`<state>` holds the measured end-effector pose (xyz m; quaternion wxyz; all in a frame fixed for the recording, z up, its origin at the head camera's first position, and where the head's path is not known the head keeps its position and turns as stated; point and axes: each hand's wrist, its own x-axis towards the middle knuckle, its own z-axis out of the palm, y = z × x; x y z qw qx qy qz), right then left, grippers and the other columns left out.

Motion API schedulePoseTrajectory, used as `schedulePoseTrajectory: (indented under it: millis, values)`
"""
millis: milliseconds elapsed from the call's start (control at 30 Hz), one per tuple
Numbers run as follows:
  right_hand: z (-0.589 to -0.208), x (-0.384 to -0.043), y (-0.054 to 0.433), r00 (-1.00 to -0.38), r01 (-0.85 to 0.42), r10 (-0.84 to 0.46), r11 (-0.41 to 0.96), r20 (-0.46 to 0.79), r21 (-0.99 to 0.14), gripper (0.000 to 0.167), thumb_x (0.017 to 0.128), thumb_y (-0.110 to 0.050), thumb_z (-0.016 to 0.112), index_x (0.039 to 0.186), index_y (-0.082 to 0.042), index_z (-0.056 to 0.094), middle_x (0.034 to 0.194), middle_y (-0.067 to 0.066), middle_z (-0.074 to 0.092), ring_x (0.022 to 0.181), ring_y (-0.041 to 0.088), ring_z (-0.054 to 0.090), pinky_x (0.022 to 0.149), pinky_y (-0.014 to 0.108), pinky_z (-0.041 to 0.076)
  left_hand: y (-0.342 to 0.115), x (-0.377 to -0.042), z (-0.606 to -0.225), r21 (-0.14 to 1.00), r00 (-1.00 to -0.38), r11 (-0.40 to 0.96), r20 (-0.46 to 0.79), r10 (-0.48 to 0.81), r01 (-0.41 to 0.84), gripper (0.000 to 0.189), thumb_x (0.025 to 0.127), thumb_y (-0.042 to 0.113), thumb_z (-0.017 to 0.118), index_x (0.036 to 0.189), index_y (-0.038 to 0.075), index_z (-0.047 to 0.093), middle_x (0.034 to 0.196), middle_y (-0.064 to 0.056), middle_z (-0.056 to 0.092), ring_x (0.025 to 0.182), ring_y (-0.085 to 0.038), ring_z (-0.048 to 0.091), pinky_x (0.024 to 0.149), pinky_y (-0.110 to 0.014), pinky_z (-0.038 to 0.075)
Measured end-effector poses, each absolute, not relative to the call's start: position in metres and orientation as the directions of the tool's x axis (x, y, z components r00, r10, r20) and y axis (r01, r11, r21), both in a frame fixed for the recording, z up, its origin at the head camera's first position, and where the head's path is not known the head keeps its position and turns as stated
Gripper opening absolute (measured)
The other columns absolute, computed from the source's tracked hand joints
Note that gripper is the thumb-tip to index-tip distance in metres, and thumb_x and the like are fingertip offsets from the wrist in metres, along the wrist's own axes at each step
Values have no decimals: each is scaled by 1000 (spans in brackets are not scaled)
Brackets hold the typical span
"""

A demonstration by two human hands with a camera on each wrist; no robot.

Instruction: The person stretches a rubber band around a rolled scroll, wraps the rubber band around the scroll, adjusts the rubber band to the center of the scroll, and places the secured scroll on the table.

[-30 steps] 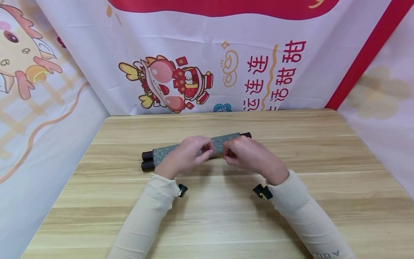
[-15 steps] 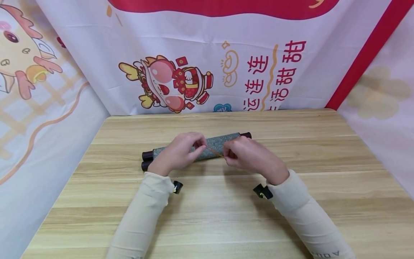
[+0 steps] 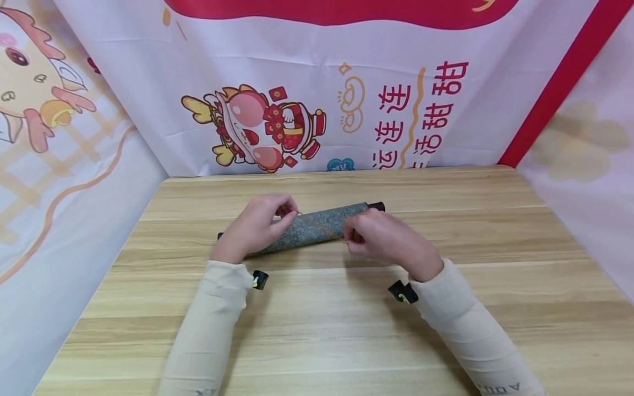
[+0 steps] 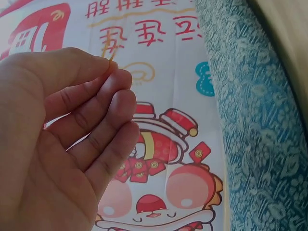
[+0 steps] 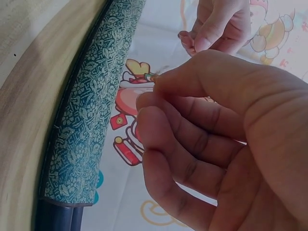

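Note:
A rolled scroll in patterned blue-green cloth lies slantwise on the table, dark rod ends poking out. Across it, in the head view, a thin orange rubber band is stretched between both hands. My left hand pinches one end between thumb and index finger, above the scroll's left part. The other end is in the right hand's thumb and fingertip pinch, near the scroll's right part. In both wrist views the remaining fingers are loosely curled. The left hand and wrist hide much of the scroll's left end.
The wooden table reaches back to a white printed cloth hanging behind it. More cloth closes in the left and right sides. Small black cameras sit on the inner side of both wrists.
My left hand has moved left and slightly away from me, drawing the rubber band out longer. The right hand has stayed nearly in place. The scroll has not visibly moved.

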<state>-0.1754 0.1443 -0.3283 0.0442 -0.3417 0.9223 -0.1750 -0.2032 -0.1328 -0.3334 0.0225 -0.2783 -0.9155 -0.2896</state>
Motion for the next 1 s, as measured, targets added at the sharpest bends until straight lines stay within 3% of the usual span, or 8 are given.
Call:
schedulePoseTrajectory:
  millis: [1000]
  values:
    - [-326,-177,143,-785,-593,-617,719,60,-362,5,97,-16,75,93,-13,77,85,-2,74,69,6,62,67,25,56,-110,-200,-343,503,-800,654,143,582,565,6,103,15,67,103,11,71,96,0,71,90,-15,65,85,-36,59]
